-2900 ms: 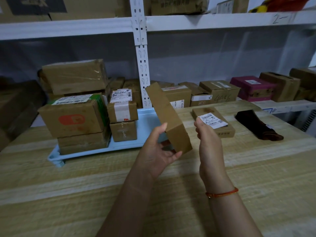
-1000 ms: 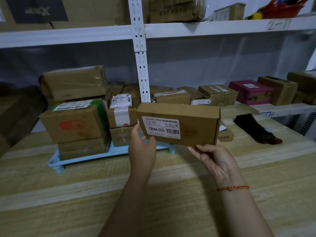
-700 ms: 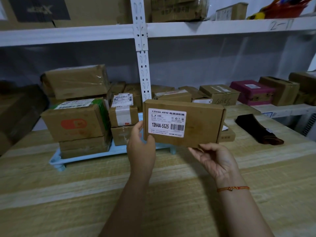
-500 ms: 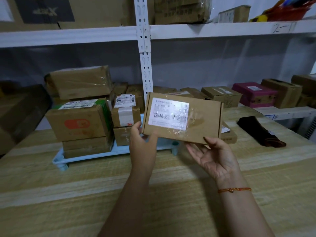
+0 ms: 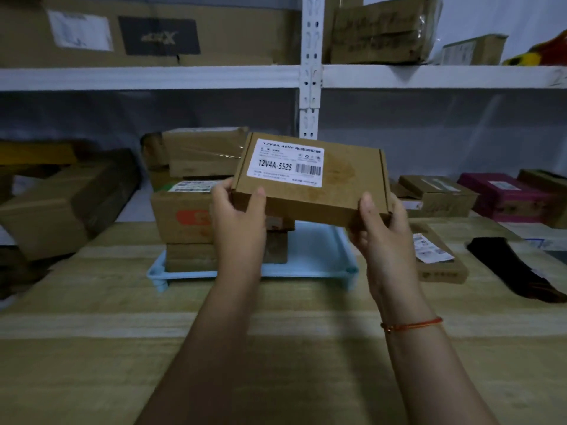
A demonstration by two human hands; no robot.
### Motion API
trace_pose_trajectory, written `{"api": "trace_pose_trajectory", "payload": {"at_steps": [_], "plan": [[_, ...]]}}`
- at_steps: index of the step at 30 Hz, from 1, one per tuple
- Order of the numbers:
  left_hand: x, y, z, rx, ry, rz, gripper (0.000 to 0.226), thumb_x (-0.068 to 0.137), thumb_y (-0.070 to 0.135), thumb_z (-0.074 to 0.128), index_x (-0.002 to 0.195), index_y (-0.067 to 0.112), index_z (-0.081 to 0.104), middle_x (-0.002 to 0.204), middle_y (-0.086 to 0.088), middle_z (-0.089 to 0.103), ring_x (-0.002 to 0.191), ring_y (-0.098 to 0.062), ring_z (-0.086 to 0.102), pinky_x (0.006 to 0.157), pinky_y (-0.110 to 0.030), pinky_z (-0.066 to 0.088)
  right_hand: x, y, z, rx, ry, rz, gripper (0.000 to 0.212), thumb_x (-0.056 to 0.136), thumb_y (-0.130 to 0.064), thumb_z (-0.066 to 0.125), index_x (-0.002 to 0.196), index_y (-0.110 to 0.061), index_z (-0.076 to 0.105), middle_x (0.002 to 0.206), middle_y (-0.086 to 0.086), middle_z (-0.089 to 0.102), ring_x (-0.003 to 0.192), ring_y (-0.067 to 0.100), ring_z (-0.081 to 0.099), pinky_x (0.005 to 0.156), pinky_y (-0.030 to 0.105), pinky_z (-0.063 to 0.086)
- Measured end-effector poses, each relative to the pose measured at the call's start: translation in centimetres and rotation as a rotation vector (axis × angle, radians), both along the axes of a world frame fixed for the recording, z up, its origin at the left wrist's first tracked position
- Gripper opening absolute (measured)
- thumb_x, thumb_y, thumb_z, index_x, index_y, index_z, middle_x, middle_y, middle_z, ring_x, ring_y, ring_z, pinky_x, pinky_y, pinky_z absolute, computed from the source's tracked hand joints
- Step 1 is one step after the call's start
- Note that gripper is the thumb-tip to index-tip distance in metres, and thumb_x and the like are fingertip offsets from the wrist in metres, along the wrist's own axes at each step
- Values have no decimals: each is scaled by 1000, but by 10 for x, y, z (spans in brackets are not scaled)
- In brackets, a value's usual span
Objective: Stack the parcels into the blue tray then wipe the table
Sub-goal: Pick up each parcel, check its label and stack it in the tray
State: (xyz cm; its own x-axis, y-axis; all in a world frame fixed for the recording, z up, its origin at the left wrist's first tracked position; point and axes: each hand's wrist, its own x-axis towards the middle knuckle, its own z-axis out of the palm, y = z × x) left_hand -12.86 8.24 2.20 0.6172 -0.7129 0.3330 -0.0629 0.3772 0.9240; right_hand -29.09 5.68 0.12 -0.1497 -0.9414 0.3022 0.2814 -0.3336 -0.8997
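I hold a flat brown parcel (image 5: 316,185) with a white label in the air above the blue tray (image 5: 319,268). My left hand (image 5: 237,222) grips its left end, thumb on top. My right hand (image 5: 382,237) grips its right end the same way. The tray sits on the wooden table (image 5: 276,348) and carries stacked brown parcels (image 5: 184,222) on its left side, partly hidden by my left hand. Another flat labelled parcel (image 5: 438,259) lies on the table right of the tray. A dark cloth (image 5: 515,268) lies further right.
A white metal shelf (image 5: 310,78) stands behind the table with cartons above and below. Brown boxes (image 5: 438,194) and a magenta box (image 5: 503,194) sit on the lower shelf at the right. Large dark cartons (image 5: 61,204) stand at the left.
The parcel was turned from upright to flat with its label facing up, and lifted forward over the tray. My right hand went from under it to gripping its right end.
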Motion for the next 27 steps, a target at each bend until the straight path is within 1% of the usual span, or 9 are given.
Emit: {"api": "trace_pose_trajectory", "payload": {"at_steps": [3, 4, 7, 9, 11, 13, 15, 18, 27], "plan": [[38, 3, 16, -19, -9, 96, 20, 89, 32, 58, 107, 39, 51, 112, 13, 61, 106, -8, 60, 95, -40, 52, 33, -5, 17, -35, 123, -18, 20, 95, -47, 52, 112, -37, 48, 108, -13, 61, 104, 10, 62, 93, 41, 54], [50, 4, 20, -16, -48, 152, 22, 89, 36, 57, 110, 38, 51, 114, 12, 61, 107, -8, 59, 96, -40, 51, 43, -8, 21, -40, 163, -15, 20, 96, -48, 49, 111, -36, 47, 105, -14, 60, 103, 9, 61, 95, 43, 52], [94, 1, 29, -11, -127, 325, 41, 85, 49, 54, 120, 29, 54, 120, 5, 60, 109, -14, 58, 96, -42, 49, 78, -14, 33, -52, 296, 36, 38, 97, -52, 42, 125, -27, 47, 104, -17, 56, 100, 6, 56, 96, 40, 48], [120, -4, 32, 20, -150, 434, 51, 81, 55, 51, 121, 24, 55, 120, 1, 61, 111, -20, 57, 97, -46, 47, 101, -18, 40, -67, 372, 72, 42, 98, -51, 40, 130, -24, 47, 98, -22, 52, 96, 2, 53, 94, 35, 45], [142, -9, 31, 76, -153, 490, 55, 79, 55, 47, 122, 21, 55, 118, 0, 62, 114, -25, 55, 99, -48, 45, 122, -22, 45, -74, 463, 92, 44, 98, -52, 39, 131, -24, 47, 96, -24, 50, 101, 7, 52, 94, 35, 43], [159, -12, 28, 97, -113, 492, 53, 79, 54, 46, 120, 22, 54, 113, 3, 59, 114, -25, 54, 98, -49, 46, 138, -26, 47, -70, 518, 115, 45, 98, -53, 37, 132, -24, 47, 103, -17, 54, 107, 12, 53, 91, 35, 42], [168, -15, 25, 126, -102, 480, 44, 83, 52, 46, 117, 25, 52, 108, 6, 55, 115, -25, 53, 99, -49, 45, 147, -30, 46, -62, 570, 106, 47, 99, -53, 35, 134, -24, 47, 109, -13, 53, 102, 11, 50, 82, 30, 36], [174, -18, 17, 192, -128, 494, 32, 89, 48, 45, 112, 28, 49, 107, 6, 53, 114, -25, 51, 99, -50, 43, 153, -37, 41, -30, 622, 88, 46, 100, -52, 33, 133, -25, 48, 107, -12, 51, 97, 9, 46, 78, 27, 29], [175, -26, 6, 276, -146, 491, 38, 94, 46, 46, 123, 22, 50, 121, -3, 57, 114, -25, 52, 98, -43, 43, 161, -49, 26, 29, 647, 96, 41, 99, -54, 32, 122, -25, 51, 101, -6, 57, 98, 18, 56, 87, 38, 47]]}}
